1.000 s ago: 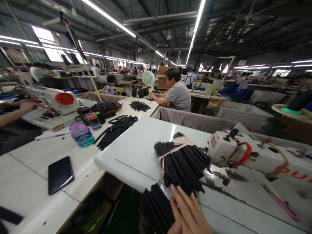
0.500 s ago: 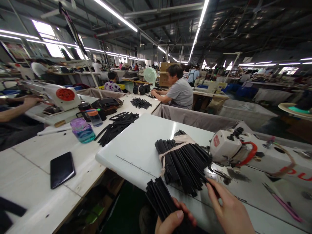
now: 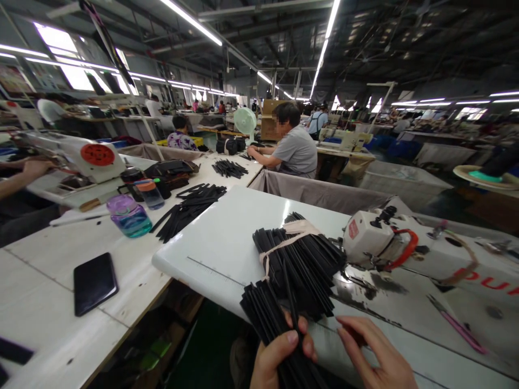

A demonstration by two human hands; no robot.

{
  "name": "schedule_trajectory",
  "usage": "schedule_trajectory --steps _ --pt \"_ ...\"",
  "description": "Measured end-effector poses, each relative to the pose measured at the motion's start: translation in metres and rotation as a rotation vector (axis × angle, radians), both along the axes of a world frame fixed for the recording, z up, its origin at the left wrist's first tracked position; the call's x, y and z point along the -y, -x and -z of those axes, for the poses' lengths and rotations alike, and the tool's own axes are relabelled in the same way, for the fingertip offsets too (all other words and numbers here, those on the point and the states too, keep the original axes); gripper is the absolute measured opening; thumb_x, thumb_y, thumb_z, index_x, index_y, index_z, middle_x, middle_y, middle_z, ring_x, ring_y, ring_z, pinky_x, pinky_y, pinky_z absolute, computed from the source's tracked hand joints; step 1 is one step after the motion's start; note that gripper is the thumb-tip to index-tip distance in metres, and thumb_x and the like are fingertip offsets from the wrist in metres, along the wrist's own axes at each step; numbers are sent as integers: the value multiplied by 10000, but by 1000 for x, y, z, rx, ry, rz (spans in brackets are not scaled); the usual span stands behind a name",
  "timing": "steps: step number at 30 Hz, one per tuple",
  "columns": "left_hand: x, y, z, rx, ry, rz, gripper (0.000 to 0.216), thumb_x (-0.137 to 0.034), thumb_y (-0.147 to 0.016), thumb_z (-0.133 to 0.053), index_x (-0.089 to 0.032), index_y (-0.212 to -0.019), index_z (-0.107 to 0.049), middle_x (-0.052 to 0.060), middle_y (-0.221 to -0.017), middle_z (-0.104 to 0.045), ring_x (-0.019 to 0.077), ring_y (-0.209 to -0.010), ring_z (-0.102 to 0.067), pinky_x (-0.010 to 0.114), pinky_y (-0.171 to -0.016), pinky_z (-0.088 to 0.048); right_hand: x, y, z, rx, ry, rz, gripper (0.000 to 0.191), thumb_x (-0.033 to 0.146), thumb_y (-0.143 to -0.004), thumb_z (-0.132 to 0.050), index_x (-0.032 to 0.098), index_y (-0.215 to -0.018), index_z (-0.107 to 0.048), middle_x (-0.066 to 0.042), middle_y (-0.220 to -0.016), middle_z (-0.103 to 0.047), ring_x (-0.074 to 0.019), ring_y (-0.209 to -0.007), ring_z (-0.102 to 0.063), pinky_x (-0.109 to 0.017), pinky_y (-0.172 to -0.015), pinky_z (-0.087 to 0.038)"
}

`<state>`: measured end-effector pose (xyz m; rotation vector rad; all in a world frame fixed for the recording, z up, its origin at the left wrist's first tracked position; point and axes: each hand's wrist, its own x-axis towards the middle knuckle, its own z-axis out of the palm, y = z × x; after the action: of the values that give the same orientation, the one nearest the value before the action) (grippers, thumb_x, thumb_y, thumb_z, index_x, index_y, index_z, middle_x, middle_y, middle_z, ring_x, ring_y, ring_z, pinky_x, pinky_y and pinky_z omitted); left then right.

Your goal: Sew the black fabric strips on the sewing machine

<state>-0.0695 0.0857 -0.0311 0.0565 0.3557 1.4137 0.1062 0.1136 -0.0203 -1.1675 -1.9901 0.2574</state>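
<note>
My left hand (image 3: 279, 351) is wrapped round a bunch of flat black strips (image 3: 263, 308), its thumb lying across the front. One black strip (image 3: 290, 286) stands apart from that bunch, its lower end at my left fingers. Behind it, on the pale machine bed, lies a thicker bundle of black strips (image 3: 316, 270), bound with a knotted beige band (image 3: 298, 232). Off the bundle's near right end is my right hand (image 3: 375, 351), fingers a little bent and apart, with nothing visible in them.
A white sewing machine (image 3: 389, 243) stands right, pink-handled snips (image 3: 458, 327) near it. To the left are a phone (image 3: 96, 283), a purple-and-teal bottle (image 3: 130, 216) and loose black strips (image 3: 192, 208). A co-worker in grey (image 3: 295, 146) sits beyond, near a green fan (image 3: 245, 121).
My right hand has come away from the bound bundle's near end and its fingers have parted. A single strip now stands at my left hand. The view has shifted slightly.
</note>
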Motion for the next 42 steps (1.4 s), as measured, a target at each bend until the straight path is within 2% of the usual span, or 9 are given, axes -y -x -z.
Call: schedule_trajectory --steps 2,8,15,18,22,27,36,39,42 --pt "1 -1 1 -39 -17 -28 250 -223 -681 -785 -187 -879 -636 18 -785 -643 145 -627 -605 291 -631 -484 -12 1 13 25 -44 126 209 405 -922 -562 249 -1043 -627 -11 -864 -688 -143 -685 -673 -203 -624 -555" --pt "2 -4 7 -176 -65 -21 380 -298 -634 -833 -138 -931 -658 -5 -630 -593 158 -556 -598 323 -638 -495 -28 13 35 142 -24 246 239 427 -926 -498 227 -1009 -599 4 -732 -609 -156 -582 -612 -258 -536 -521" --pt "-5 -2 5 -133 32 18 296 -224 -636 -819 -149 -879 -667 21 -709 -652 186 -663 -645 353 -719 -523 -31 10 30 176 -132 289 219 411 -920 -476 220 -964 -574 -51 -874 -651 -215 -786 -658 -327 -683 -537" --pt "-8 -3 7 -134 55 25 316 -225 -614 -825 -149 -873 -660 20 -731 -649 178 -654 -637 347 -712 -518 -32 0 27 129 -111 310 258 453 -932 -479 220 -953 -588 -52 -881 -686 -196 -714 -672 -300 -636 -543" --pt "-10 -4 9 -148 86 51 323 -233 -609 -824 -152 -871 -653 22 -727 -651 185 -658 -643 343 -710 -505 -26 0 21 86 -58 245 277 424 -960 -471 231 -1116 -595 -19 -926 -730 -152 -684 -701 -229 -594 -552" --pt "-10 -4 12 -163 73 42 320 -218 -603 -823 -156 -871 -657 20 -740 -653 186 -660 -637 349 -700 -506 -13 22 15 -28 -81 205 225 352 -970 -465 237 -1080 -625 -40 -1002 -705 -168 -876 -698 -257 -772 -563" --pt "-8 -3 11 -160 66 42 299 -231 -591 -833 -147 -838 -686 22 -723 -654 177 -649 -635 333 -679 -512 -27 24 26 -183 241 264 400 535 -839 -596 205 -1057 -657 -38 -830 -745 -177 -668 -709 -226 -551 -566" --pt "-9 -3 10 -164 95 42 295 -202 -595 -827 -141 -851 -695 51 -787 -694 199 -708 -653 359 -713 -535 -26 15 14 -159 169 332 390 534 -849 -578 223 -1064 -672 -40 -912 -757 -193 -757 -728 -231 -605 -581" --pt "-10 -3 10 -159 132 80 321 -168 -609 -812 -142 -909 -703 128 -1038 -724 287 -957 -671 365 -760 -532 -6 12 1 -94 16 367 358 497 -879 -570 261 -1129 -669 -35 -1057 -738 -214 -884 -722 -263 -732 -590"
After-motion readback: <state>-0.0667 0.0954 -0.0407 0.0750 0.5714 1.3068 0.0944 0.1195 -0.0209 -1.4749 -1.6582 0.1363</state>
